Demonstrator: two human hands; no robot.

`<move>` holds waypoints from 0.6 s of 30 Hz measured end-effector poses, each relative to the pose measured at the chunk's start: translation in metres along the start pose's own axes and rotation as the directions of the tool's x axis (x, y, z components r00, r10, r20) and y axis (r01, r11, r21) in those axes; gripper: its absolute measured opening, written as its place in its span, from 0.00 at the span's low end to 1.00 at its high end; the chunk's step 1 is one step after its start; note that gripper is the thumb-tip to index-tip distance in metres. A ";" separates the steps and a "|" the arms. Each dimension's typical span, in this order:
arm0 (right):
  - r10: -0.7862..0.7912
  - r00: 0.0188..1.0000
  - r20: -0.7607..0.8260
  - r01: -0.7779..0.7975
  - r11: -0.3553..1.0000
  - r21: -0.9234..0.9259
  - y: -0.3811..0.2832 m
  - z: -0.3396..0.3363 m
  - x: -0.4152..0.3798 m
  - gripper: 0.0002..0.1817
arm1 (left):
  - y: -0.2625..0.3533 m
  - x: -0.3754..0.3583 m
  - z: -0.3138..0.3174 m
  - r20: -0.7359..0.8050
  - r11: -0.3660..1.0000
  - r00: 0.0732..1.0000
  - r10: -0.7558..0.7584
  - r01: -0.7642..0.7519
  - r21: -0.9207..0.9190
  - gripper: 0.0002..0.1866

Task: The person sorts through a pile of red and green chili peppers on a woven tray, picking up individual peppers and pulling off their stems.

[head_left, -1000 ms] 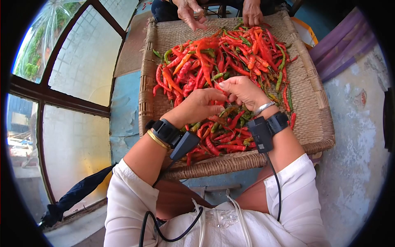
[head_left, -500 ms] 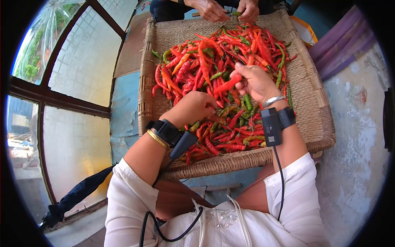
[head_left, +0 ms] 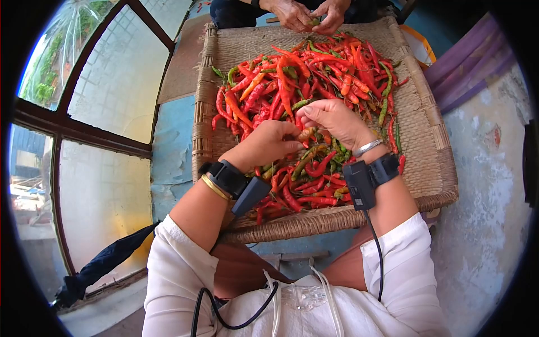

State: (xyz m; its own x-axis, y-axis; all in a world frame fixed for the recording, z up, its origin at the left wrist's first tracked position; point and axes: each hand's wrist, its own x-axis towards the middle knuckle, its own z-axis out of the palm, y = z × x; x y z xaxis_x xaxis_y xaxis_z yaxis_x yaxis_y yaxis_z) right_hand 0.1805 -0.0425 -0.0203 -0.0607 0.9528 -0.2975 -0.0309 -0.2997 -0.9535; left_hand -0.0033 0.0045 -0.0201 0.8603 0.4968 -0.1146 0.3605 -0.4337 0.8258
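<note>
Over the middle of a heap of chili peppers (head_left: 286, 73), my left hand (head_left: 265, 145) and my right hand (head_left: 338, 124) are close together. The left fingers are curled toward the right hand; their tips are partly hidden. My right hand is closed, thumb against the fingers, and I cannot make out what is in it. A small orange-brown piece, perhaps a pepper end, shows between the hands. Red peppers fill the far side, and a nearer group of red and green peppers (head_left: 311, 182) lies below my hands. All rest on a woven tray (head_left: 424, 146).
Across the tray, another person's hands (head_left: 309, 16) hold something small and green. A window (head_left: 106, 151) stands at left, with a dark folded umbrella (head_left: 109, 264) below it. Purple cloth (head_left: 471, 62) hangs by the right wall. A black cable (head_left: 382, 253) hangs from my right wrist device.
My right hand has moved left and down toward my left hand. The red chili pepper it held is no longer plainly visible. The other person's hands have come closer together.
</note>
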 end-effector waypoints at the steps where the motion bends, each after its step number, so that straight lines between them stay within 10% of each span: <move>1: -0.012 0.998 0.054 0.007 0.997 0.079 0.000 0.003 -0.002 0.20 | -0.002 0.001 0.000 0.001 0.983 0.997 -0.075 0.074 -0.170 0.08; 5: -0.035 0.995 0.097 -0.012 0.895 0.445 -0.017 0.005 -0.015 0.20 | 0.005 0.000 -0.007 0.039 0.871 0.979 -0.201 0.197 -0.450 0.06; 10: -0.066 0.997 0.035 0.060 0.987 0.151 -0.005 0.009 -0.005 0.15 | 0.005 0.001 -0.009 0.048 0.796 0.967 -0.250 0.234 -0.559 0.05; 12: -0.016 1.000 0.002 0.016 0.999 -0.030 -0.003 0.006 -0.006 0.13 | 0.001 0.002 -0.004 0.037 0.864 0.976 -0.217 0.209 -0.458 0.06; 16: 0.051 0.996 0.071 -0.069 0.958 0.279 -0.007 0.000 -0.009 0.11 | 0.008 0.001 -0.004 0.091 0.830 0.985 -0.149 0.175 -0.530 0.06; 18: 0.049 0.996 0.074 -0.070 0.942 0.328 -0.009 -0.007 -0.009 0.11 | -0.002 0.001 -0.006 0.021 0.986 0.998 -0.052 0.055 -0.160 0.09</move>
State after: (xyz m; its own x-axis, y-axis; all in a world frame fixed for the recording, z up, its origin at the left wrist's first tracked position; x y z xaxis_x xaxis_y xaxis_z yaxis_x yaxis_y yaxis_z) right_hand 0.1882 -0.0483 -0.0091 -0.1354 0.9309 -0.3394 -0.3524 -0.3654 -0.8616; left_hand -0.0051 0.0100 -0.0186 0.8477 0.5029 -0.1688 0.3446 -0.2801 0.8960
